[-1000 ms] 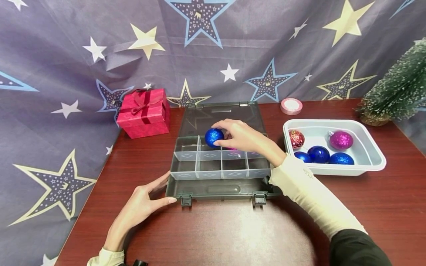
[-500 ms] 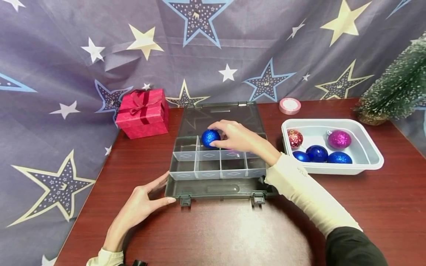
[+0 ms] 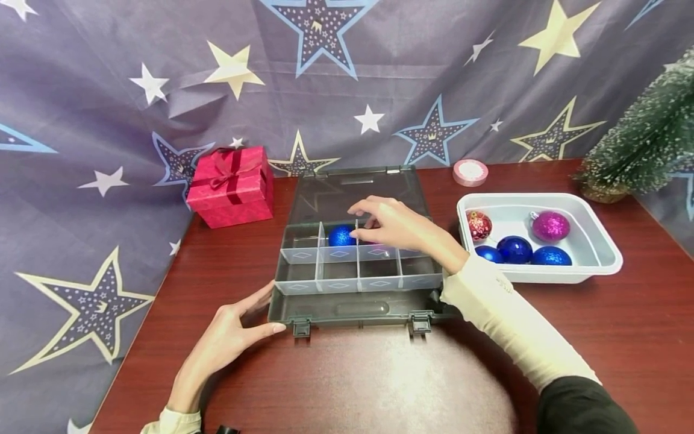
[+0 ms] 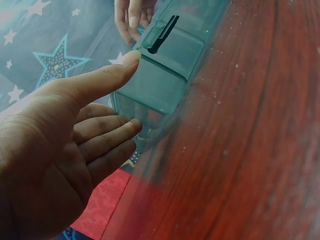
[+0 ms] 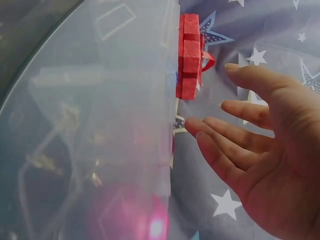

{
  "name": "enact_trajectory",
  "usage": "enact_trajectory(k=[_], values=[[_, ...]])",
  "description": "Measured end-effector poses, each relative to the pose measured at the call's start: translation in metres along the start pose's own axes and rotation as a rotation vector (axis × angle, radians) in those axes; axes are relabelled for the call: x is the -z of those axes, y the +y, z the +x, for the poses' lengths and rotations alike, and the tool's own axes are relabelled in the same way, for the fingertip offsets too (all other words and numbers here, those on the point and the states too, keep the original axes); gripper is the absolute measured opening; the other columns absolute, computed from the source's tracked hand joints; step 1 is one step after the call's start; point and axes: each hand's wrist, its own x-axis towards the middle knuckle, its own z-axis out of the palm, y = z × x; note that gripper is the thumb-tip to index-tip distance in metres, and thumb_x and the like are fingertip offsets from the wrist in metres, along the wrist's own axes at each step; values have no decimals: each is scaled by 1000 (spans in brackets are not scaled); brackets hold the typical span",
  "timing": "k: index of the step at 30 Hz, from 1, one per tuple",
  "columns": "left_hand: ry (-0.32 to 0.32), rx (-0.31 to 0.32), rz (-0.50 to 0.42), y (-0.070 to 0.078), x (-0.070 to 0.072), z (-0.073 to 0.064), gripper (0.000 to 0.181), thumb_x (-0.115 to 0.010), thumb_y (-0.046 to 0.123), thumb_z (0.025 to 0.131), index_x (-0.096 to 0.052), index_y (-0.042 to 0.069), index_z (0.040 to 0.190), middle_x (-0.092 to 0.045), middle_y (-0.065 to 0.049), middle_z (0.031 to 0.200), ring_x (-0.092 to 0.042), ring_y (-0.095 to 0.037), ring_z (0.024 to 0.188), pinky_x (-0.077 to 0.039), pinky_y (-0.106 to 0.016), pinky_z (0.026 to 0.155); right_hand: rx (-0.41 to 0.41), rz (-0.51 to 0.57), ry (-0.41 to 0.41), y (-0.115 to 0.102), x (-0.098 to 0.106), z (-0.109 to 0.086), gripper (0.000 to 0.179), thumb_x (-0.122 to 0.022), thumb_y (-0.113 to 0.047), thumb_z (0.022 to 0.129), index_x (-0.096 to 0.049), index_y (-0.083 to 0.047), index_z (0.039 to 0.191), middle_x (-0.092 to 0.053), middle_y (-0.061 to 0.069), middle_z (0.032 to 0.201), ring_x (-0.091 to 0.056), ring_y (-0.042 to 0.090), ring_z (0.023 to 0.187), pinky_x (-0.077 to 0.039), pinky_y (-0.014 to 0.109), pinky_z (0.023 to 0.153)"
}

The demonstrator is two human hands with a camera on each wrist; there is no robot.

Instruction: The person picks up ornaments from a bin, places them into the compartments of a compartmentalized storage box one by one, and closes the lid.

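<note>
A glittery blue bauble (image 3: 341,235) sits in a back-row compartment of the divided storage box (image 3: 337,270), second from the left. My right hand (image 3: 401,226) hovers just right of and above it, thumb close to the bauble's right side; whether they touch is unclear. In the right wrist view its fingers are spread with nothing between them. A pink bauble (image 5: 127,215) shows through the box wall there, mostly hidden from the head view by that hand. My left hand (image 3: 230,331) rests against the box's front left corner, fingers straight.
A white tray (image 3: 588,274) at right holds several blue, red and magenta baubles. Behind the compartments lies the opened lid (image 3: 358,187). A red gift box (image 3: 233,190), a pink ribbon roll (image 3: 470,173) and a small frosted tree (image 3: 640,138) stand along the back.
My right hand lowered the blue bauble into the compartment, let it go, and shifted slightly up and right. The left hand keeps its place at the corner.
</note>
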Motion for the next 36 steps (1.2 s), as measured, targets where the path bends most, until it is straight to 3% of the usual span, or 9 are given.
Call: enact_trajectory(k=[8, 19, 21, 28, 36], values=[[-5, 20, 3, 1, 0, 0, 82, -88, 37, 84, -51, 14, 154, -62, 2, 142, -61, -17, 126, -40, -8, 98, -43, -20, 68, 8, 23, -31, 46, -78, -24, 95, -65, -1, 133, -66, 16, 128, -71, 24, 102, -57, 43, 90], [1, 12, 17, 1, 0, 0, 83, -89, 36, 84, -51, 15, 155, -63, 3, 140, -62, -15, 125, -39, -9, 99, -150, 8, 221, 34, 64, -92, 40, -77, -17, 96, -66, -1, 131, -69, 17, 121, -72, 29, 100, -57, 49, 85], [1, 12, 16, 1, 0, 0, 83, -88, 36, 84, -51, 15, 155, -64, 4, 140, -62, -15, 125, -39, -9, 99, -156, -2, 245, 39, 70, -103, 41, -77, -16, 95, -66, 0, 131, -69, 18, 120, -72, 29, 98, -58, 46, 83], [2, 6, 4, 1, -1, -1, 82, -89, 35, 84, -51, 13, 154, -64, 2, 139, -62, -15, 125, -39, -9, 99, -276, -39, 299, 56, 83, -135, 39, -77, -17, 95, -68, -1, 130, -71, 16, 119, -71, 29, 96, -48, 18, 81], [4, -4, 3, 1, -1, 0, 81, -89, 34, 84, -52, 13, 154, -63, 3, 141, -62, -15, 125, -40, -9, 99, -342, -119, 258, 85, 89, -162, 39, -75, -21, 97, -67, 2, 128, -71, 23, 115, -72, 36, 94, -54, 30, 78]])
